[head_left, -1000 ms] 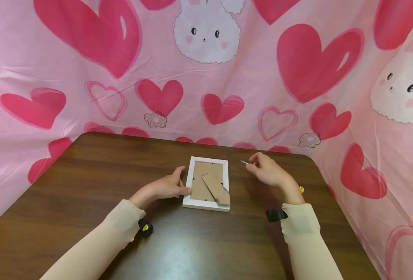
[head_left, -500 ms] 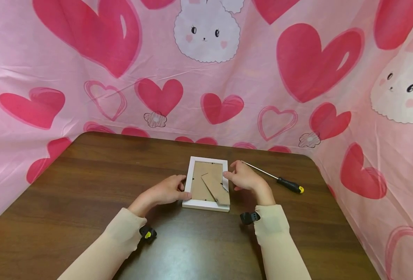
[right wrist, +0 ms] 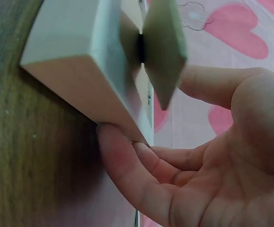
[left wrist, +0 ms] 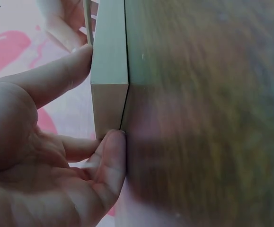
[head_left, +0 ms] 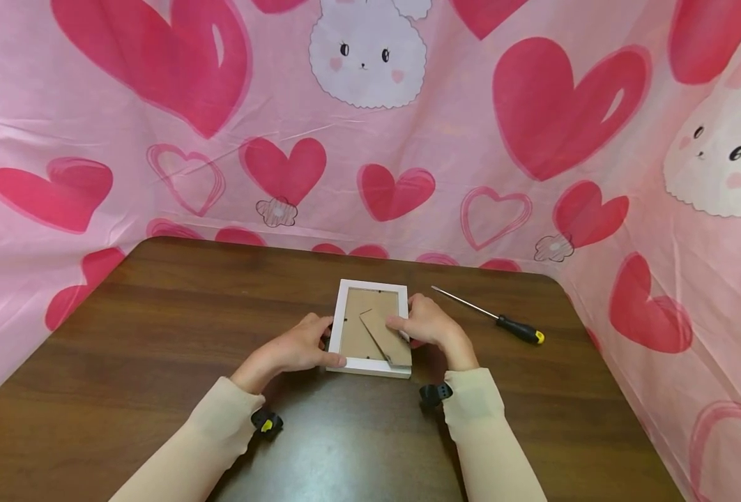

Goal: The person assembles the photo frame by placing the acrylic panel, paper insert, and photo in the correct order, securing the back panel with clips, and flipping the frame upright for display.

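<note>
A white picture frame (head_left: 373, 365) lies face down on the table, its brown backing board (head_left: 357, 335) and slanted cardboard easel stand (head_left: 385, 337) on top. My left hand (head_left: 291, 345) grips its left side near the front corner; in the left wrist view the thumb is over the frame's edge (left wrist: 109, 52) and the fingers are at its side. My right hand (head_left: 434, 325) holds the right side, thumb on the stand and fingers against the frame's side (right wrist: 80, 85) in the right wrist view. Small dark tabs show along the backing's edges.
A screwdriver (head_left: 516, 328) with a black and yellow handle lies right of the frame, tip towards the back. The brown wooden table (head_left: 219, 293) is bordered behind and at the sides by a pink cloth (head_left: 370, 139) printed with hearts and rabbits.
My right hand has let go of the screwdriver, leaving it on the table, and moved left onto the frame's right side. The left hand has slid slightly towards the frame's front corner.
</note>
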`<state>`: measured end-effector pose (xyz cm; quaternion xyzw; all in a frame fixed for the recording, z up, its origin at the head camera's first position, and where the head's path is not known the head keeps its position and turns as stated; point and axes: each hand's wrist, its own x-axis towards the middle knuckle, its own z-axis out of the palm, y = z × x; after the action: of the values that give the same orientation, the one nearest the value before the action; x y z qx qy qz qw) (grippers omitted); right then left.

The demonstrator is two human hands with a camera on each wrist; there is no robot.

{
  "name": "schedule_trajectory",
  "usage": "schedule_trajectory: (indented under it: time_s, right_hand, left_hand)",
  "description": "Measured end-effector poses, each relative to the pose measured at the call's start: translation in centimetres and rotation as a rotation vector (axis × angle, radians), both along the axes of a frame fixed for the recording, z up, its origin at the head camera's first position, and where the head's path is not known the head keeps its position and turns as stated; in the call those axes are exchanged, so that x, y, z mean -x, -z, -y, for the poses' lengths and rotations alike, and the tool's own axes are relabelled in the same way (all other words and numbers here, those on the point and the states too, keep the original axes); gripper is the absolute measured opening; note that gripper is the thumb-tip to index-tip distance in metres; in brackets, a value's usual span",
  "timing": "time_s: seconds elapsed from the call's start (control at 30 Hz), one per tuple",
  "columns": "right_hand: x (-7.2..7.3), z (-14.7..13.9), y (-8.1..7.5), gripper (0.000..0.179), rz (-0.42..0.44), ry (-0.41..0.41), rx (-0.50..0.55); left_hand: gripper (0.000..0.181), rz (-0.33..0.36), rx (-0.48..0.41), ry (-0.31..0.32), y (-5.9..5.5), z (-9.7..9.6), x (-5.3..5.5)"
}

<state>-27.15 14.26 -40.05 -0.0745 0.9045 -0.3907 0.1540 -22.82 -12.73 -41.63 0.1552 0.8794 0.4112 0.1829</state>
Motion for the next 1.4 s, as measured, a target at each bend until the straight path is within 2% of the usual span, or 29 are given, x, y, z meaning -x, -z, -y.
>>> schedule_trajectory:
  time_s: [0.17,0.37,0.6,0.77,0.87,1.0,1.13,1.4]
  right_hand:
    - [0.0,0.3,0.1,0.031,-0.016,0.000,-0.029]
    - [0.0,0.4,0.2,0.031,-0.011,0.016,-0.017]
    - [0.2,0.1,0.6,0.034,0.031,0.054,0.067]
    - [0.4,-0.2,0.6,0.041,0.050,0.078,0.116]
    - [0.5,-0.3,0.5,0.045,0.022,0.100,0.120]
    - [0.7,-0.4,0.4,0.050,-0.056,0.135,0.096]
    - [0.8,-0.2,0.2,0.050,-0.107,0.166,0.115]
    - [0.9,0.4,-0.2,0.049,-0.099,0.190,0.256]
  left_hand:
    - [0.077,0.007,0.009,-0.015,0.0,-0.1,-0.1]
    - [0.089,0.015,0.005,-0.030,-0.1,-0.2,0.0]
    - [0.089,0.047,-0.111,-0.028,-0.2,-0.3,0.4]
    - [0.094,0.062,-0.179,-0.071,-0.3,-0.5,0.5]
    - [0.097,0.034,-0.198,-0.109,-0.3,-0.7,0.5]
    - [0.100,-0.027,-0.187,-0.160,-0.3,-1.0,0.7]
    - [0.100,-0.094,-0.175,-0.194,-0.7,-1.2,0.7]
    - [0.099,-0.203,-0.138,-0.239,-2.3,-1.1,0.4]
